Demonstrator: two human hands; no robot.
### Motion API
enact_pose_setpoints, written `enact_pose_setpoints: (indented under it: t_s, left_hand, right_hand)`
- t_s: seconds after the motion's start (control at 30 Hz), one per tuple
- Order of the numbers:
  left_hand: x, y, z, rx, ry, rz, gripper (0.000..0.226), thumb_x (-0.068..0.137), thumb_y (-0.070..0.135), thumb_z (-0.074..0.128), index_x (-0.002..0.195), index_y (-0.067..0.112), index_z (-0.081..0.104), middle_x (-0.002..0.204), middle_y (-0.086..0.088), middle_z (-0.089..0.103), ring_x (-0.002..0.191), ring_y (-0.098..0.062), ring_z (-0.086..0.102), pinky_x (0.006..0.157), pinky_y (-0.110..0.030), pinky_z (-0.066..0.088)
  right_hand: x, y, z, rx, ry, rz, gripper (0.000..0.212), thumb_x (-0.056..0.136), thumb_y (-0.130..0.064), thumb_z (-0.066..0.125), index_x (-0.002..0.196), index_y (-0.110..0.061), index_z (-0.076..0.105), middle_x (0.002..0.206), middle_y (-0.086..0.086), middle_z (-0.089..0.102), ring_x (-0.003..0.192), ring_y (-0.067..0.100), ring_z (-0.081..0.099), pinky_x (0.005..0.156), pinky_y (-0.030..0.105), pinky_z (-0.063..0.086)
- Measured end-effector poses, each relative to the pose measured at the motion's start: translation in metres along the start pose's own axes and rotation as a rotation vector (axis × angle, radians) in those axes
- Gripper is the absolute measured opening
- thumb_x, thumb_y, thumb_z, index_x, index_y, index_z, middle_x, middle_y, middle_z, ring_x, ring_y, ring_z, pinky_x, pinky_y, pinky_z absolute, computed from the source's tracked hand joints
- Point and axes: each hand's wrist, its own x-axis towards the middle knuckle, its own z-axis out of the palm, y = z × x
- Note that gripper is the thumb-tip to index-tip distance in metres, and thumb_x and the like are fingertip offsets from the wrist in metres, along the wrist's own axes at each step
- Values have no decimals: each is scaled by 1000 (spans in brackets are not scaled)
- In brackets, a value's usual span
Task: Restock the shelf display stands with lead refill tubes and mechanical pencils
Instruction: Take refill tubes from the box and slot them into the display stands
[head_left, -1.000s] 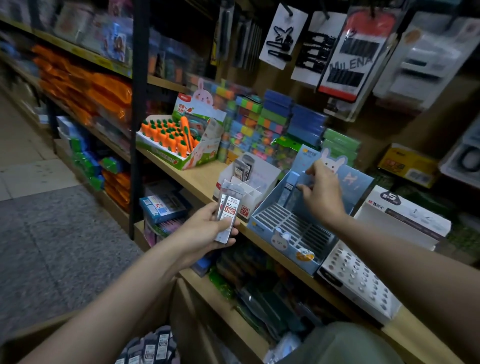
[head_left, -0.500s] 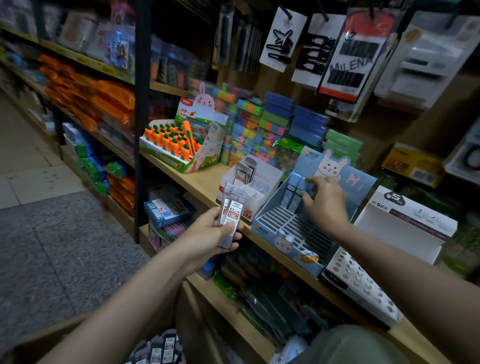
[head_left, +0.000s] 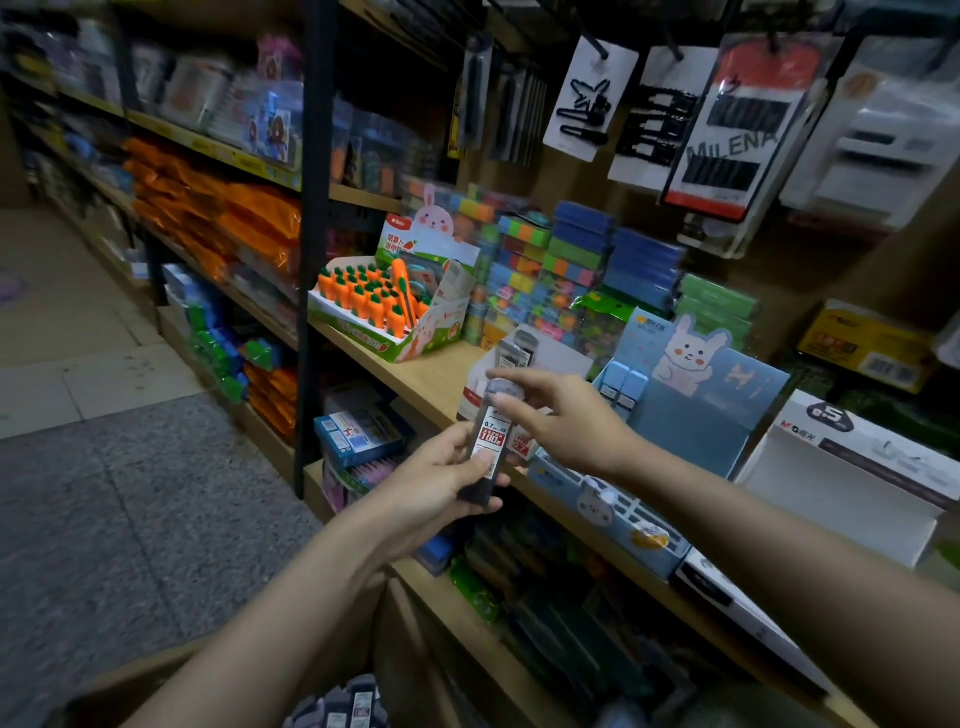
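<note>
A: What changed? My right hand (head_left: 566, 431) has left the blue rabbit stand (head_left: 691, 415) at right of centre and come back to the lead refill tubes (head_left: 488, 441) at mid-frame.

B: Grip?

A: Left hand (head_left: 441, 483) wraps the bundle; right thumb and forefinger pinch one cap. I judge the next tube is about to go out.
</note>
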Motion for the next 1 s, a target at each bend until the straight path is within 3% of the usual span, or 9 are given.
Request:
enact_pose_setpoints:
  t_s: [0.1, 0.17, 0.3, 0.4, 0.5, 0.73, 0.83, 0.93, 1.0]
  left_hand:
    - [0, 0, -3, 53, 17, 9, 26, 101, 6, 44, 125, 10, 54, 108, -8, 65, 98, -20, 61, 82, -34, 55]
    - [2, -1, -6, 112, 150, 52, 26, 100, 9, 48, 125, 10, 54, 116, -8, 63, 109, -20, 61, 96, -39, 52]
    - [7, 1, -25, 456, 495, 136, 27, 96, 18, 57, 123, 18, 52, 108, 8, 57, 101, -10, 58, 78, -20, 50]
    - [21, 1, -34, 543, 602, 184, 32, 91, 24, 65, 121, 20, 54, 118, 3, 56, 107, -13, 56, 88, -27, 49]
    - [46, 2, -26, 604, 638, 231, 43, 88, 34, 67, 127, 20, 54, 128, 2, 52, 111, -9, 51, 92, -24, 42]
    - [98, 3, 0, 574, 608, 217, 67, 82, 48, 70, 138, 20, 46, 139, 2, 49, 126, -16, 48, 106, -40, 42]
    - [107, -4, 5, 514, 602, 227, 51, 82, 42, 72, 126, 26, 52, 119, 7, 60, 109, -13, 59, 91, -34, 51]
    - [109, -12, 4, 455, 616, 254, 39, 81, 40, 73, 115, 31, 56, 99, 19, 61, 86, 4, 58, 65, -17, 44]
    - [110, -15, 3, 412, 624, 268, 37, 81, 38, 74, 112, 33, 56, 95, 21, 61, 82, 7, 58, 63, -15, 42]
  right_hand:
    - [8, -1, -1, 107, -76, 67, 26, 93, -26, 64, 118, -19, 68, 101, -8, 72, 91, 4, 68, 84, 28, 57]
    - [18, -1, -9, 94, -46, 81, 24, 91, -26, 66, 114, -18, 67, 103, -1, 73, 88, 11, 70, 82, 35, 59]
    - [48, 4, -39, -27, 289, 65, 25, 92, -26, 65, 116, -19, 65, 104, -3, 68, 88, 13, 67, 79, 32, 58]
    - [67, 12, -44, -120, 414, 39, 20, 91, -25, 66, 111, -20, 66, 100, -4, 67, 88, 11, 64, 76, 26, 53]
    - [81, 23, -35, -145, 437, 50, 20, 92, -25, 66, 110, -17, 67, 101, 0, 69, 89, 12, 62, 78, 26, 51]
    - [97, 51, -29, -177, 471, 132, 23, 90, -31, 65, 110, -19, 66, 104, 5, 70, 97, 24, 64, 85, 45, 55]
    - [97, 62, -29, -189, 477, 158, 26, 90, -32, 65, 112, -19, 65, 105, 6, 70, 98, 25, 65, 87, 43, 54]
    - [97, 71, -22, -192, 487, 172, 30, 91, -35, 64, 115, -18, 65, 105, 5, 71, 98, 26, 64, 86, 39, 52]
    - [101, 72, -19, -208, 487, 166, 30, 91, -37, 63, 114, -18, 66, 105, 5, 71, 98, 27, 64, 83, 35, 50]
